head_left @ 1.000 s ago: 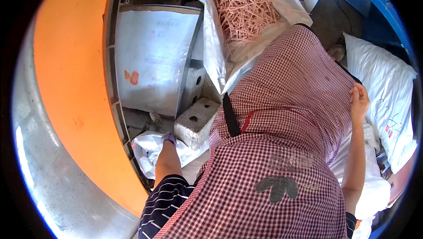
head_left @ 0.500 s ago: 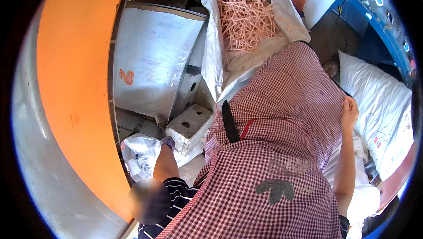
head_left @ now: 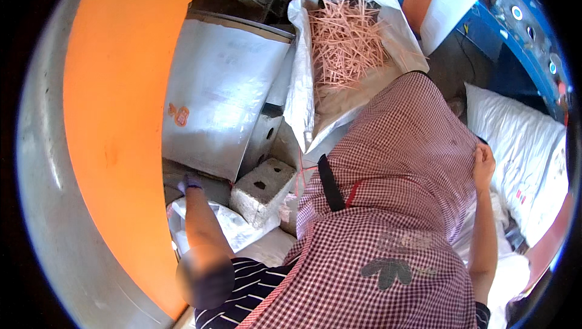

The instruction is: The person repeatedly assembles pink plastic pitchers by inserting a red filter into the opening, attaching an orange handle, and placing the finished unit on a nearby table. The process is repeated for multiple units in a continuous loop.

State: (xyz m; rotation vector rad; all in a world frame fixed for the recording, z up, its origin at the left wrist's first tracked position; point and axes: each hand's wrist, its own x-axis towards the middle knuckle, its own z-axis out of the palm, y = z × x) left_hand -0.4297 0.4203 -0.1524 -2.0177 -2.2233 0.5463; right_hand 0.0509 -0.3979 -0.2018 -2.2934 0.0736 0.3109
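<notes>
My right hand [head_left: 483, 166] is closed on the dark-bound edge of a red-and-white checked apron [head_left: 394, 165], which spreads over my lap and away from me. A dark leaf-shaped patch [head_left: 388, 272] shows on the apron's near part. My left hand [head_left: 190, 184] reaches out low beside the tall orange panel [head_left: 115, 117]. It looks small, shaded and bluish-purple, and its fingers cannot be made out. Just under that hand lies white plastic sheeting [head_left: 224, 226]. Beyond the apron, an open white sack [head_left: 300, 80] holds many thin pinkish strips [head_left: 345, 44].
A concrete block with holes [head_left: 260, 189] stands between my left arm and the apron. Behind it leans a silvery-white covered board [head_left: 224, 86]. To the right lies a stuffed white sack [head_left: 515, 153], below a blue machine frame [head_left: 521, 38] with round buttons.
My left hand has moved left, away from the concrete block and toward the orange panel. My right hand keeps its hold on the apron edge. The whole view has shifted slightly.
</notes>
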